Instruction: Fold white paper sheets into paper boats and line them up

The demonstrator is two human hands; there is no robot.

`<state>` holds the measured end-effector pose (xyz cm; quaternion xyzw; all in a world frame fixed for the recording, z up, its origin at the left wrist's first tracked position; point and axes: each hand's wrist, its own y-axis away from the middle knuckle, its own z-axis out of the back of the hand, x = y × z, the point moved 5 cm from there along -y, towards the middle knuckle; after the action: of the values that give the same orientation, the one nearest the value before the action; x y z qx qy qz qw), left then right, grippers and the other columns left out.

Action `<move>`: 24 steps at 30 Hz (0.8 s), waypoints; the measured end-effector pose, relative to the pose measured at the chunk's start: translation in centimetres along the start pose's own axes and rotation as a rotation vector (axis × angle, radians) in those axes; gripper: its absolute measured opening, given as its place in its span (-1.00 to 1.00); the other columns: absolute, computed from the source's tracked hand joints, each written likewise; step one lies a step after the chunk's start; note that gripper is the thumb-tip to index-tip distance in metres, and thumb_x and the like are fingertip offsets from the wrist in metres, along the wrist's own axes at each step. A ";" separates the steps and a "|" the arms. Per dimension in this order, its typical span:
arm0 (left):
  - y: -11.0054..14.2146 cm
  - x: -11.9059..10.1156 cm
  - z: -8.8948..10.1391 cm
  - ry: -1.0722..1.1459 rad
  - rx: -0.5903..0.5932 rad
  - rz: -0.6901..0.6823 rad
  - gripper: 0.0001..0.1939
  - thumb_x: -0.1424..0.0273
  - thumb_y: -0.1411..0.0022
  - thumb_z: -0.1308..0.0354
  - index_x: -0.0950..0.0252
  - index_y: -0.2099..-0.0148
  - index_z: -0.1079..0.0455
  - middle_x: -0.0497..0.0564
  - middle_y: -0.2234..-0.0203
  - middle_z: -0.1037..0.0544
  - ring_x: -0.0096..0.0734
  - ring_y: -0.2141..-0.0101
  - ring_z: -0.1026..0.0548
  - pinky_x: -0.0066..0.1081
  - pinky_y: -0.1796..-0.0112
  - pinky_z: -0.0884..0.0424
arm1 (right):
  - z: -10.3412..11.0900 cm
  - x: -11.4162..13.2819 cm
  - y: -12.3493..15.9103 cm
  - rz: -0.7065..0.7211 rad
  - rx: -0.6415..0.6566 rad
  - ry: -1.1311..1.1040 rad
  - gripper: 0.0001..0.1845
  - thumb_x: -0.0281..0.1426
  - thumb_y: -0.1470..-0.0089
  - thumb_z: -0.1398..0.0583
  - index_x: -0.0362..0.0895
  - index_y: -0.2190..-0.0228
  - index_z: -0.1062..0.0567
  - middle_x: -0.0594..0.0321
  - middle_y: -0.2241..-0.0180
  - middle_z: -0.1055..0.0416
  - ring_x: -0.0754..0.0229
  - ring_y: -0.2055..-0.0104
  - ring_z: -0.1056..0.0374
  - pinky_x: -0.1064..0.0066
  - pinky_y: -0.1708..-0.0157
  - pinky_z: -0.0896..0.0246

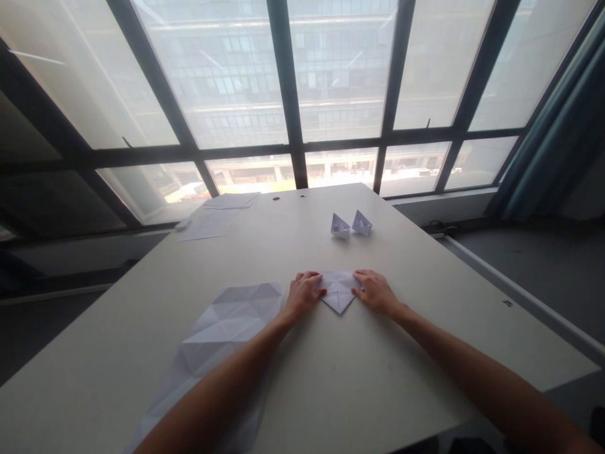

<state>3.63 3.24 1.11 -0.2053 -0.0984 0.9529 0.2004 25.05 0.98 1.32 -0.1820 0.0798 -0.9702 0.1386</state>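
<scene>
White folded paper (339, 297) lies between left hand (302, 295) and right hand (377, 292), grasped at nine and three o'clock, side corners hidden by fingers (365, 275), while a creased sheet (236, 315) toward eight is partly masked by the left forearm (227, 381) and cut off below.

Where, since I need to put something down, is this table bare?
Bare: between the loose sheets and the two folded shapes; also from the right hand to the table's right edge, bar a small dark mark. Crowded: left of the left hand, where a creased sheet spreads, and between the hands, at the folded paper.
</scene>
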 end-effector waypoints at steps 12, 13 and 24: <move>-0.5 0.4 0.0 0.008 0.059 0.000 -0.59 0.25 -0.15 -0.29 0.08 -0.07 -0.47 0.00 -0.01 -0.48 -0.16 0.02 -0.38 -0.27 -0.01 -0.26 | 0.0 -0.8 -0.4 -0.009 -0.062 -0.062 -0.68 -0.32 -0.03 -0.30 -0.08 0.13 -0.51 0.16 0.15 -0.43 0.08 0.05 -0.29 0.32 0.04 -0.10; -0.4 0.5 0.0 0.025 0.055 0.008 -0.60 0.24 -0.14 -0.30 0.08 -0.05 -0.48 0.00 0.00 -0.49 -0.16 0.02 -0.38 -0.27 -0.01 -0.27 | -0.1 -1.0 -0.5 -0.008 -0.072 -0.093 -0.69 -0.33 -0.02 -0.30 -0.09 0.15 -0.51 0.16 0.16 -0.43 0.08 0.05 -0.29 0.33 0.04 -0.10; 0.3 1.6 0.1 -0.011 -0.047 0.125 -0.61 0.17 -0.14 -0.28 0.06 -0.04 -0.47 0.07 -0.16 -0.30 -0.03 -0.11 -0.27 -0.07 -0.06 -0.22 | 0.5 -2.5 -0.2 -0.042 -0.182 -0.211 -0.74 -0.34 -0.03 -0.25 -0.14 0.20 -0.53 0.10 0.14 -0.41 0.04 0.03 -0.27 0.28 -0.05 -0.11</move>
<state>2.13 3.69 0.58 -0.2103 -0.1091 0.9621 0.1350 27.43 1.84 1.03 -0.2964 0.1486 -0.9371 0.1088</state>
